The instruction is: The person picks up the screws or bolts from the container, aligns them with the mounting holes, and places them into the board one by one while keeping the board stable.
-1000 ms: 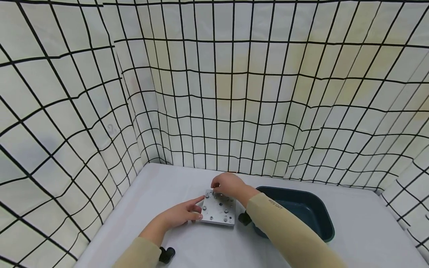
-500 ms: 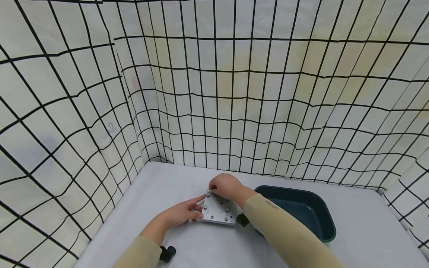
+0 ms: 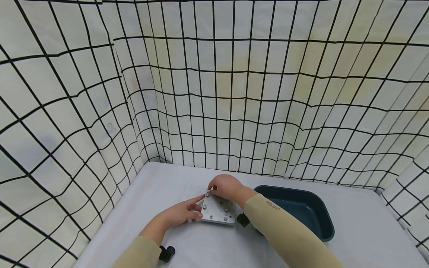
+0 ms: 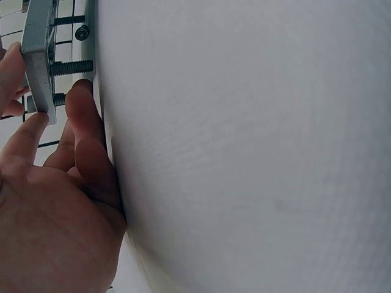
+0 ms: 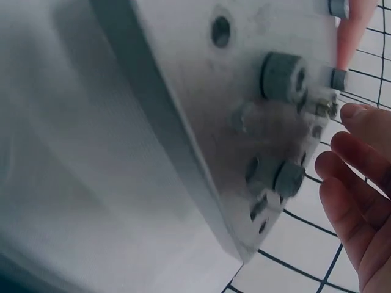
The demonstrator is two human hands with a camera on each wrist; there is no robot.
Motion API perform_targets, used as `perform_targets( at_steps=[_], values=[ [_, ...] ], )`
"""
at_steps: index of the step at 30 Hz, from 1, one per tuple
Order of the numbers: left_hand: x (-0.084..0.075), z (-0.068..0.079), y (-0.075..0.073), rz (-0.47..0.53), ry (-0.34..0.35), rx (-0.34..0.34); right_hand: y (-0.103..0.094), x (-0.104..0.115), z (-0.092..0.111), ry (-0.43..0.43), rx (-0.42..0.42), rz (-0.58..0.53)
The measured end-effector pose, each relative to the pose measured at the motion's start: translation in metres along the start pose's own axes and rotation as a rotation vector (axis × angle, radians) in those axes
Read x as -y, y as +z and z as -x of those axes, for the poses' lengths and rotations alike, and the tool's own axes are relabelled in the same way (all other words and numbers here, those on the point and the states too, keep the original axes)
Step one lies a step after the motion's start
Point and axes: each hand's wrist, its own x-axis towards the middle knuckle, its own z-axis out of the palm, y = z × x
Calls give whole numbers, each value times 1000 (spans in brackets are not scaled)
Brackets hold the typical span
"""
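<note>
A silvery metal plate (image 3: 216, 210) lies in front of me in the head view, with several bolts set in it. My left hand (image 3: 181, 214) grips its left side, index finger at the far corner and thumb at the near corner. Threaded bolt shanks (image 4: 72, 67) stick out below the plate in the left wrist view, beside the curled fingers. Over the far left corner my right hand (image 3: 228, 186) pinches a small brassy screw (image 5: 327, 108) at the plate's surface. Socket-head bolts (image 5: 284, 76) stand proud of the plate nearby. Part of the screw is hidden by the fingers.
A dark teal tray (image 3: 330, 229) stands right of the plate, partly behind the right forearm. Black wrist cameras (image 3: 167, 254) hang under the sleeves. White walls with black grid lines (image 3: 231, 111) rise behind and left of the white tabletop (image 3: 167, 178).
My right hand has shifted a little left along the far edge of the plate, to its corner. My left hand and the plate stay where they were.
</note>
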Motion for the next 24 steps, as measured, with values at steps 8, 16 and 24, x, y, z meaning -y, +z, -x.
perform_targets(
  at_steps=[8, 16, 24],
  values=[
    [-1, -1, 2, -23, -4, 0, -16, -15, 18, 9, -35, -77],
    [2, -3, 3, -15, -15, -11, -30, -41, 44, -6, -69, -121],
    [5, -5, 3, -10, -25, -11, -39, -79, 84, 25, -119, -144]
  ],
)
